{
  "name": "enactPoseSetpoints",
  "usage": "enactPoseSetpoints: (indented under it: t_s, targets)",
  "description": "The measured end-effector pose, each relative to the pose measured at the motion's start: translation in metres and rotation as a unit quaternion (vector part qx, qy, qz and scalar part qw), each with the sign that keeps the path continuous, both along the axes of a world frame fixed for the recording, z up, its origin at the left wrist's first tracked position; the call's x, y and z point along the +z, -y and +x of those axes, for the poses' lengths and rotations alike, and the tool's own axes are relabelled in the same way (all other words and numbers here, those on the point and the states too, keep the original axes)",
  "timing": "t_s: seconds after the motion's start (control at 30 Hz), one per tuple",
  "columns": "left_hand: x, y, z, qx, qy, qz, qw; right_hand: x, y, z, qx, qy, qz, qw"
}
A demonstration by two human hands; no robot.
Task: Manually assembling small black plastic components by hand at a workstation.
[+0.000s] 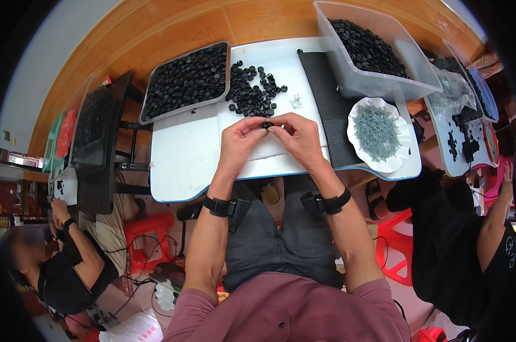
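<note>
A small round black cap (pixel 266 125) is pinched between the fingertips of both hands, just above the white table (pixel 184 149). My left hand (pixel 242 138) closes on its left side with thumb and forefinger. From the other side, my right hand (pixel 296 137) grips it the same way. Fingers partly cover the cap, so its details are hidden. Beyond the hands lies a loose spread of similar black caps (pixel 257 91). A few tiny pale pieces (pixel 296 101) rest on the table to the right of that spread.
A metal tray (pixel 229 85) heaped with black caps stands at the back left. At back right is a translucent bin (pixel 377 85) of black parts. A scalloped white plate (pixel 403 139) of thin grey-green pieces sits by a black mat (pixel 332 114). People work at both sides.
</note>
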State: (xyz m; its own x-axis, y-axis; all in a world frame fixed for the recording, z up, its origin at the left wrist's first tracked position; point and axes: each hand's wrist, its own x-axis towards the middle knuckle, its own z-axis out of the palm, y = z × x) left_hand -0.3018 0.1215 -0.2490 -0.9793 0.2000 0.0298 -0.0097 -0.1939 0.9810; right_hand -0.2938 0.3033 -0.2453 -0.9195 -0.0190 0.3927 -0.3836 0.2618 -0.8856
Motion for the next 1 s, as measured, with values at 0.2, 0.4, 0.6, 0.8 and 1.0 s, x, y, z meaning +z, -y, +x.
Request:
enactPoseSetpoints:
  t_s: [0.2,0.4,0.6,0.8,1.0]
  targets:
    - [-0.001,-0.004,0.001,0.006,-0.013,-0.007,1.0,-0.005,-0.002,-0.002,0.015,-0.011,-0.022,1.0]
    - [0.001,-0.003,0.001,0.014,-0.011,-0.024,1.0,0.0,-0.001,-0.002,0.039,0.093,-0.087,0.991]
    - [0.005,-0.007,0.001,0.025,-0.004,-0.054,0.998,-0.002,-0.006,-0.017,0.062,0.158,-0.114,0.979]
    - [0.005,-0.006,0.003,0.039,0.002,-0.075,0.996,0.005,-0.005,-0.025,0.073,0.204,-0.116,0.969]
    - [0.008,-0.006,0.004,0.034,-0.001,-0.067,0.997,0.018,-0.011,-0.028,0.089,0.257,-0.096,0.958]
